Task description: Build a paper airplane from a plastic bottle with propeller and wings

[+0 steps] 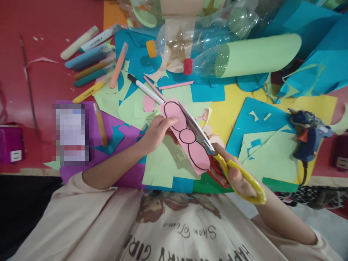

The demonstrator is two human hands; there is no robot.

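Observation:
My left hand (160,132) pinches the upper left part of a pink paper strip (187,136), thumb on top and fingers beneath. On the strip a bow shape is drawn in black outline: two long loops and a round middle. In my right hand (239,179) is a pair of scissors (244,181) with yellow and red handles, fingers through the loops. Their blades lie along the strip's upper right edge, pointing up and left. Whether the blades are parted is hard to make out. Green paper sheets (160,170) lie under both hands.
Several markers (87,58) lie at upper left, with a phone (72,134) below them. Two plastic bottles, one with a red cap (187,66) and one with an orange cap (151,48), lie at the back. A hot glue gun (307,137) rests at right among paper scraps.

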